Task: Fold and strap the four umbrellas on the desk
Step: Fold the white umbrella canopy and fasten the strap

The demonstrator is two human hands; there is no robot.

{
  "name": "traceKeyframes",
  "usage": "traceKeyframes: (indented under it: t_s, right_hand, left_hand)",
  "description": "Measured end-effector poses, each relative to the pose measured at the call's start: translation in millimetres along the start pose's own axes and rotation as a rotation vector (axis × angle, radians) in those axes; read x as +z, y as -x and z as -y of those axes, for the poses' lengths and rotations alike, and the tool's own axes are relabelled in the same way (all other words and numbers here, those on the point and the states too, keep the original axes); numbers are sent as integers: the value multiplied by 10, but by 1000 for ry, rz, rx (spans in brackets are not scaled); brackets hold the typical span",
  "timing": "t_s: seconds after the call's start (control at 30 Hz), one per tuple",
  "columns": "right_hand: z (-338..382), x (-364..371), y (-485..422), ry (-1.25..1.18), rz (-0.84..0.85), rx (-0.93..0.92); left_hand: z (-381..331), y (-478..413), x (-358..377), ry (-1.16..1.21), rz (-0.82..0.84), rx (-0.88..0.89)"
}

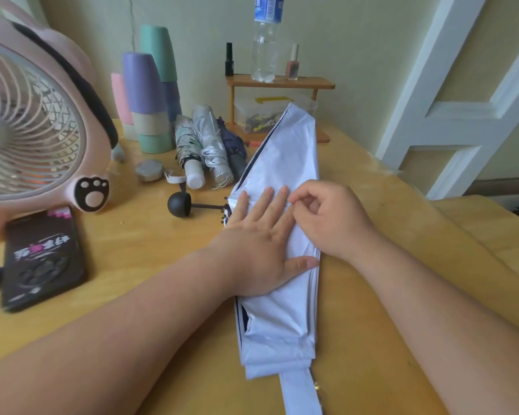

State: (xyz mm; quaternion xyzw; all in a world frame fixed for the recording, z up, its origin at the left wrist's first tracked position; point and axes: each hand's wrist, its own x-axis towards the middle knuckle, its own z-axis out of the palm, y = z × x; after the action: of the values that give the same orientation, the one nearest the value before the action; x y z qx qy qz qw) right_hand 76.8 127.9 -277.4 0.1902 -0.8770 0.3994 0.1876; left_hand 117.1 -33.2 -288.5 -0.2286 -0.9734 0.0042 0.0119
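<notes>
A pale lilac-white umbrella [285,163] lies flattened lengthwise on the wooden desk [150,247], its strap [300,393] trailing toward me and its black round handle [179,204] sticking out to the left. My left hand [258,238] lies flat on the canopy, fingers straight, pressing the folds down. My right hand [327,217] rests beside it on the right edge, its fingers curled and pinching the fabric. Three folded umbrellas lie side by side at the back: a patterned one [186,148], a silver one [210,139] and a navy one [234,145].
A pink desk fan [36,124] stands at the left with a black phone [42,259] before it. Stacked pastel cups [150,91] stand behind. A small wooden shelf [279,82] carries a water bottle [264,40] and nail polish bottles, over a clear plastic box [261,115].
</notes>
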Motion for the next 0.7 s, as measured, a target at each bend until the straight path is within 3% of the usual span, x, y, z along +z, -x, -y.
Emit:
traceKeyframes:
  t_s: [0.1,0.17,0.33,0.53,0.7]
  right_hand:
    - [-1,97,88,257,-124,-218]
    - [-18,131,42,374,-205,-256]
    - [-145,211,-53,438,-96,-216]
    - [-131,231,-44,429,-33,-174]
    - [-112,235,-38,438,-7,-163]
  left_hand:
    - [-12,29,-5,2,6,0]
    - [-36,66,-12,-4,0,-6]
    - [-60,266,-77,-85,64,25]
    - [-28,723,-216,-68,258,225]
    - [-96,968,-200,-57,201,320]
